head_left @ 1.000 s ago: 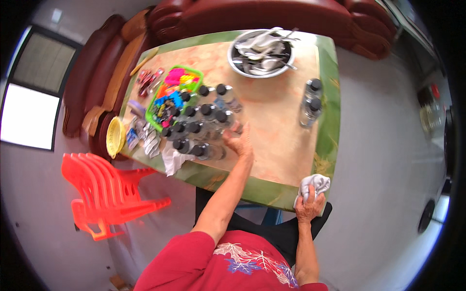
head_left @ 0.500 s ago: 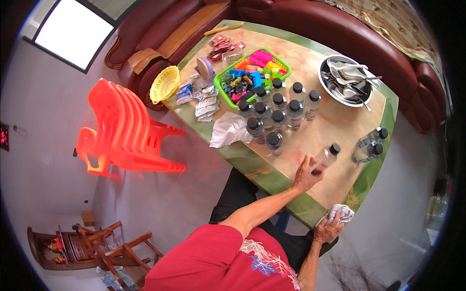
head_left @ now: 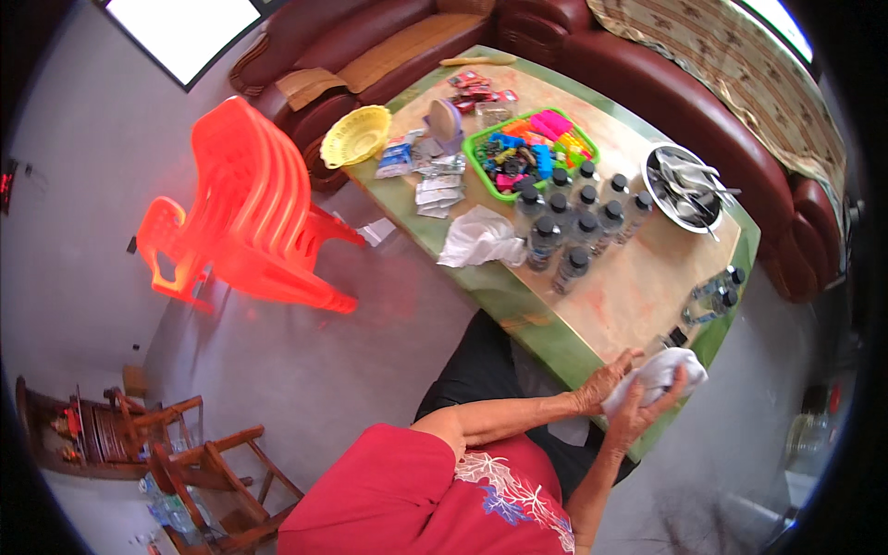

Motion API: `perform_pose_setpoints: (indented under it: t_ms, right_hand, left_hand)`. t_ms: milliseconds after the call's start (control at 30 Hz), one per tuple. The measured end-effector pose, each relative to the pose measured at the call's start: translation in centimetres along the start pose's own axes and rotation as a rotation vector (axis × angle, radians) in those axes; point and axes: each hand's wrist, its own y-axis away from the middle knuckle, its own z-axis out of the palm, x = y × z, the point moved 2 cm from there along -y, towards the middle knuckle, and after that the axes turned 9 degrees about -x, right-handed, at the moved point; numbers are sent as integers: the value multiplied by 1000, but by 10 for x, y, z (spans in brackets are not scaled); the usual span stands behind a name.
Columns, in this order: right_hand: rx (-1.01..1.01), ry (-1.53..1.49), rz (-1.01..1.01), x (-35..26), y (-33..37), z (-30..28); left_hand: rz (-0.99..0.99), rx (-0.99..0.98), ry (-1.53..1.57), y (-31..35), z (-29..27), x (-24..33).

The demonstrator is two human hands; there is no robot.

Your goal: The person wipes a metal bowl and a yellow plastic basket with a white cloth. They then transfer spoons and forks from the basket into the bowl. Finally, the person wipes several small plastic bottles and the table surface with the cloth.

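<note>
At the table's near right corner, my left hand closes round the lower end of a clear plastic bottle with a black cap. My right hand presses a white cloth against that bottle, fingers wrapped over the cloth. Most of the bottle's body is hidden behind the cloth; its cap points away toward the far right. Two similar bottles stand together by the right edge. Several more black-capped bottles are grouped at the middle of the table.
Behind the grouped bottles sits a green basket of coloured toy blocks. Farther right is a white bowl of spoons. A crumpled white cloth, small packets and a yellow basket lie left. Stacked orange chairs stand beside the table.
My left hand has carried the bottle toward me to the near right corner. The right hand has lifted the cloth from the table edge onto the bottle. The view has shifted slightly.
</note>
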Motion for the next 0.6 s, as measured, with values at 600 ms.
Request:
perform_pose_setpoints:
  t_ms: [600]
  right_hand:
    - [-160, -477, 267, -20, -17, -30]
  left_hand:
    - [37, -173, -282, 36, -22, 88]
